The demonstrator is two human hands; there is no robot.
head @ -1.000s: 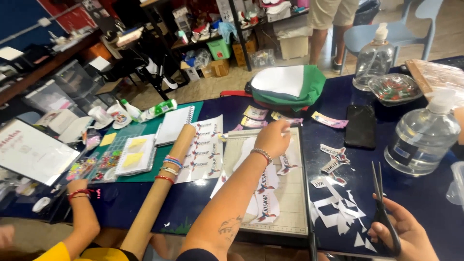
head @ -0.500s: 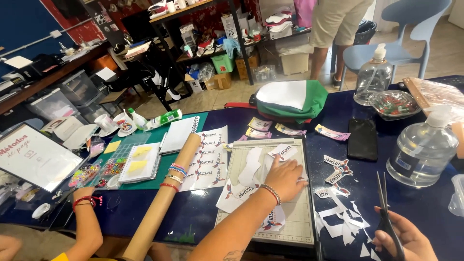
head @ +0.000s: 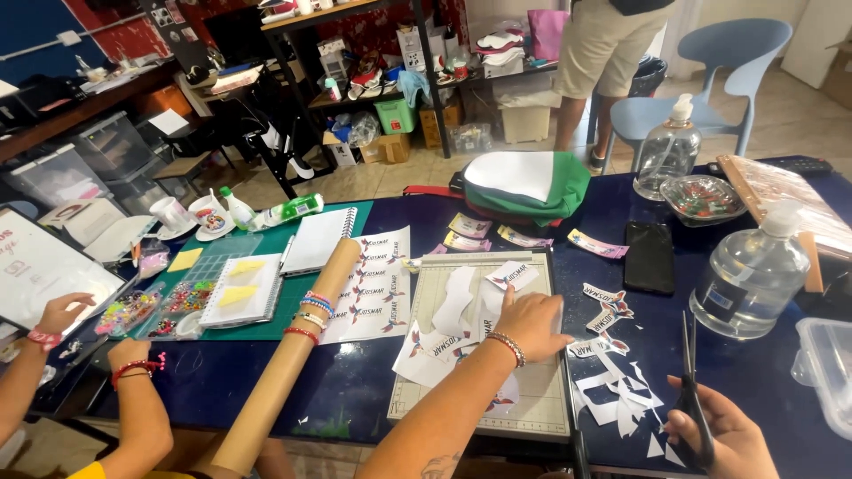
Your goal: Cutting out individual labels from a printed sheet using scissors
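Observation:
My left hand (head: 532,321), beaded bracelet at the wrist, lies flat on white printed paper cut-outs (head: 457,302) spread over a grey gridded paper-cutter board (head: 461,399). My right hand (head: 723,435) is at the lower right and holds black scissors (head: 690,390), blades pointing away from me. Between the hands lie white paper scraps and small cut printed stickers (head: 621,390) on the dark blue table (head: 355,381). A printed sticker sheet (head: 377,284) lies left of the board.
A cardboard tube (head: 284,372) carries several bracelets (head: 311,310). Another person's hands (head: 129,355) work by a bead tray (head: 133,310) and notebooks (head: 240,288) at left. A black phone (head: 649,255), pump bottles (head: 754,270), a green-white bag (head: 528,182) and a plastic box (head: 825,364) stand around.
My left hand drew back from the far edge of the cutter board to its middle and settled on the cut-outs. My right hand kept the scissors at the lower right.

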